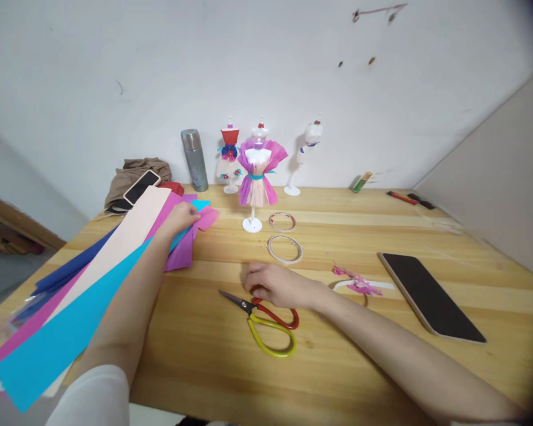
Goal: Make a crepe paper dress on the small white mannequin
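My left hand (182, 218) lies over a fanned pile of crepe paper at the left, its fingers closed on a piece of pink crepe paper (209, 219). Blue (77, 328), cream and purple strips stretch from there toward the near left edge. On the table at centre rests my right hand (270, 284), fingers curled and nothing visible in them. Just under it lie scissors (247, 306) with one red and one yellow handle, blades slightly apart. Farther back stands a small dress form (257, 177) in a purple and cream paper dress with a blue waistband.
Behind are more dress forms (230, 154) and a grey thermos (194, 160). Two tape rolls (285, 236) lie mid-table. A tablet (430, 296), pink scraps (359, 284), a glue stick (362, 182) and markers (402, 197) lie rightward. A phone (142, 187) rests on brown cloth.
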`<state>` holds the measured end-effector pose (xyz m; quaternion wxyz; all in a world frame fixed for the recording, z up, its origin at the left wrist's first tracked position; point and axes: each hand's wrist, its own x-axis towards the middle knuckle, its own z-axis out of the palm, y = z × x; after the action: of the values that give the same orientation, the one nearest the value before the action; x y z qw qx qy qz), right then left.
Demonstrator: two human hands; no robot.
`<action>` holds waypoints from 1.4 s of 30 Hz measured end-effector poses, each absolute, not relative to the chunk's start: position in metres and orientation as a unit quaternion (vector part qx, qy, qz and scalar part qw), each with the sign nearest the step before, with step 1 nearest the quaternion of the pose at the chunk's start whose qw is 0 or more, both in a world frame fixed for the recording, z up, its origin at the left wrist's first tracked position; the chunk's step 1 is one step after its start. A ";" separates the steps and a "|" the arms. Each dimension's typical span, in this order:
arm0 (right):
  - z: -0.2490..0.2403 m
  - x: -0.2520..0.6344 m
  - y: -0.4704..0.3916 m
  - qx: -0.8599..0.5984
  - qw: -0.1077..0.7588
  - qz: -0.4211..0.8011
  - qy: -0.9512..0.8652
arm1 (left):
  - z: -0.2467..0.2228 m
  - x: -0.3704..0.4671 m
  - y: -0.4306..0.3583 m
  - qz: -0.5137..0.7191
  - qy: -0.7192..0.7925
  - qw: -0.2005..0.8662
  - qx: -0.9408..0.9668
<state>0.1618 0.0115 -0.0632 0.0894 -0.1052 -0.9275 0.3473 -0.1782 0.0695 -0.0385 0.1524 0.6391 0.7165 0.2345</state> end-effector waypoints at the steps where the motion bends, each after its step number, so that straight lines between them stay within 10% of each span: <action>1: -0.063 0.162 0.012 -0.105 0.090 0.348 -0.927 | -0.035 -0.179 0.069 0.252 0.717 0.159 0.631; 15: -0.066 0.161 0.010 -0.103 0.105 0.341 -0.929 | 0.004 -0.168 0.045 0.474 0.604 0.358 0.531; 20: -0.065 0.160 0.014 -0.192 0.228 0.437 -0.849 | 0.015 -0.146 0.030 0.542 0.387 0.512 0.542; 28: -0.036 0.166 0.016 -0.149 0.367 0.739 -0.545 | 0.008 -0.068 0.017 0.442 0.320 0.593 0.591; 42: -0.036 0.170 0.031 -0.306 0.419 0.652 -0.552 | 0.013 -0.054 0.015 0.393 0.423 0.573 0.582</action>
<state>0.1700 0.0306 -0.0363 0.4194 -0.3064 -0.5524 0.6520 -0.0538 0.0152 0.0133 0.5729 0.5821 0.4225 0.3930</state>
